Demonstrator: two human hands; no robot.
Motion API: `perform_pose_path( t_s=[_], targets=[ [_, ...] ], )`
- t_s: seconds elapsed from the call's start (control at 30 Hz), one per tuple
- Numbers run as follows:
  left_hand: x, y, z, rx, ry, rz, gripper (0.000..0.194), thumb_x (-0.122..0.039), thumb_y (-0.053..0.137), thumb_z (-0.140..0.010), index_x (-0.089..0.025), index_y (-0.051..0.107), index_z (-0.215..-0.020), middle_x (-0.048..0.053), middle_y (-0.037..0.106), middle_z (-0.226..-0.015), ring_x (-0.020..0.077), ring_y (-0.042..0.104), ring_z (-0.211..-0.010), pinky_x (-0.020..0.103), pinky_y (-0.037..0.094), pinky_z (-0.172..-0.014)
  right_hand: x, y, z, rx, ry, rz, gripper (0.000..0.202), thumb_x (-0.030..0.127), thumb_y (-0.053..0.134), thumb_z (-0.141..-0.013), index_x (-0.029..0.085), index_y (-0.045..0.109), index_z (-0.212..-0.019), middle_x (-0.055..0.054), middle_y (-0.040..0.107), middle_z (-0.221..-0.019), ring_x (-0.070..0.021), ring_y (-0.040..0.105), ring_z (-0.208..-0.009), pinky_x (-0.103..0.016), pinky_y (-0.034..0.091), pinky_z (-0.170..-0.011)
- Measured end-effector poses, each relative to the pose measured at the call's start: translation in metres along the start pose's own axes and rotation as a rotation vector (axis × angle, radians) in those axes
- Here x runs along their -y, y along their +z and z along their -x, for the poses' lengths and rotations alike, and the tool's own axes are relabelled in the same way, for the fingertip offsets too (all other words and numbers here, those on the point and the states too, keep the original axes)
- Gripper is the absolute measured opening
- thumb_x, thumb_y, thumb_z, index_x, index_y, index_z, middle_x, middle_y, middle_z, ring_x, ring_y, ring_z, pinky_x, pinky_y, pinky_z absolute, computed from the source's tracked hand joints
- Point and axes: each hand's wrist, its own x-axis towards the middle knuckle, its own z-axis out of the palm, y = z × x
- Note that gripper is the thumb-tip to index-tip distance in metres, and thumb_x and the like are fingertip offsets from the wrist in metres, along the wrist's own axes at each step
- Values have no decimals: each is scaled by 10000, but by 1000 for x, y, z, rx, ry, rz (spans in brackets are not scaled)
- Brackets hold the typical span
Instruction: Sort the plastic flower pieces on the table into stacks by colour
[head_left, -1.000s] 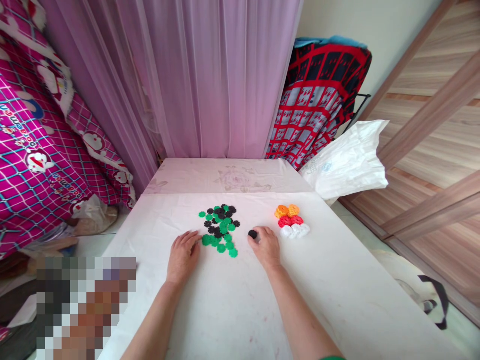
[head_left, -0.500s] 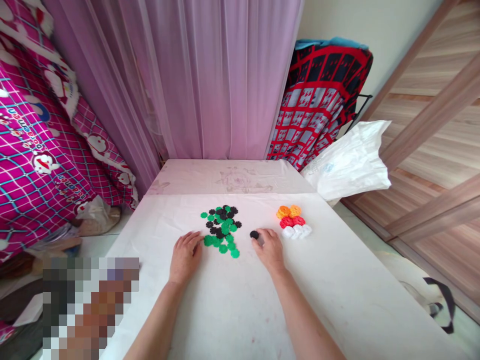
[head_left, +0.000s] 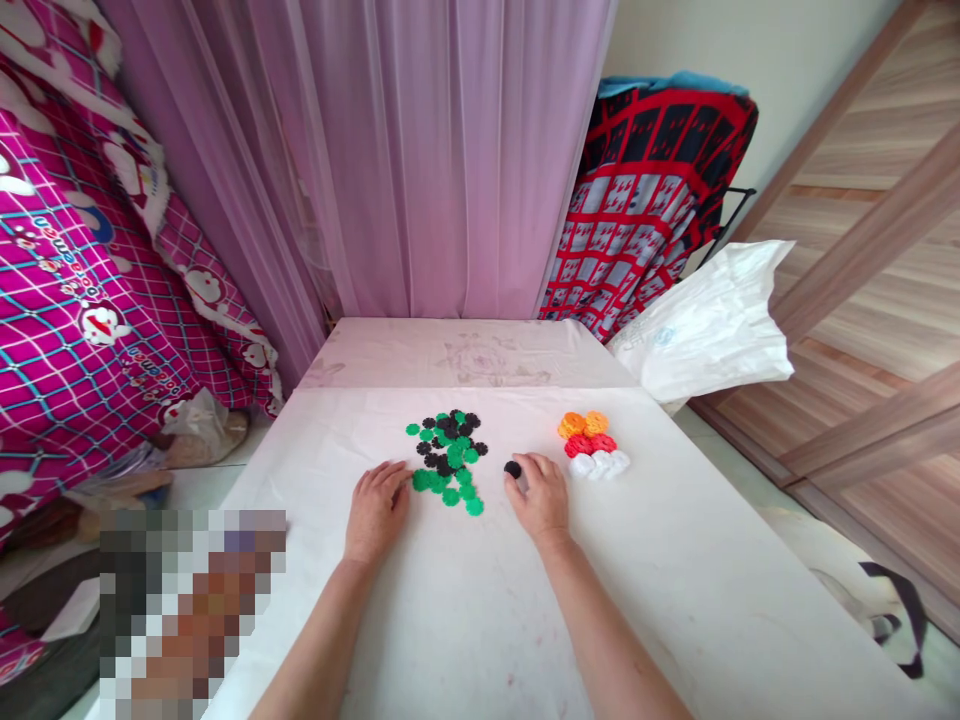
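While a white cloth (head_left: pixel 457 620) covers the table by a purple curtain (head_left: pixel 442 160), the right hand (head_left: pixel 541 500) pinches a black disc (head_left: pixel 512 469) between thumb and finger. Orange, red and white flower-shaped pieces (head_left: pixel 591 446) lie right of those fingers. The left hand (head_left: pixel 377 510) has loosely bent fingers just beside the green and black discs (head_left: pixel 454 455). Both hands stay put; only the view has turned a bit left.

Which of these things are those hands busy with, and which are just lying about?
In use:
lone black piece, at the right hand's fingers
green pieces and black pieces, by the left hand
orange pieces, probably
red pieces, probably
white pieces, probably

Just about:
white bag
purple curtain
pink checked cloth
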Motion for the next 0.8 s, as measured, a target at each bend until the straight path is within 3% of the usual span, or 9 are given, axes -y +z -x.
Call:
perform_pose_path(
  t_s=[0.17,0.3,0.4,0.53,0.8],
  targets=[
    [0,0,-1,14,8,6,296,-255,465,-892,-247,694,-1080,49,691,-1210,268,581,-1189,505,428,-1048,52,8,-9,178,-238,-61,304,242,499,-901,263,675,-1148,-56,612,-1269,-228,502,-1174,-379,396,-972],
    [-3,-1,1,7,55,38,304,-293,483,-897,-249,671,-1131,64,680,-1226,257,590,-1175,490,445,-1036,79,27,-14,292,-296,-50,293,265,555,-891,280,680,-1155,-39,599,-1328,-256,459,-1255,-410,421,-972],
    [-6,-3,2,38,119,49,314,-341,504,-901,-268,658,-1164,56,670,-1246,256,573,-1201,495,432,-1050,75,33,-9,259,-241,-35,250,263,543,-906,254,703,-1097,-60,649,-1237,-254,527,-1150,-405,451,-936],
    [-11,-5,2,96,153,18,325,-377,505,-909,-288,656,-1182,50,657,-1272,265,549,-1232,515,405,-1068,59,25,7,189,-207,-36,229,247,513,-925,213,714,-1028,-81,679,-1112,-229,581,-1002,-378,463,-928],
    [-29,-2,9,233,311,-23,402,-395,496,-916,-318,582,-1301,41,567,-1395,279,433,-1353,555,330,-1116,60,8,20,193,-237,-166,286,190,432,-937,227,702,-1024,-68,677,-1050,-203,589,-980,-351,483,-918]
  ],
)
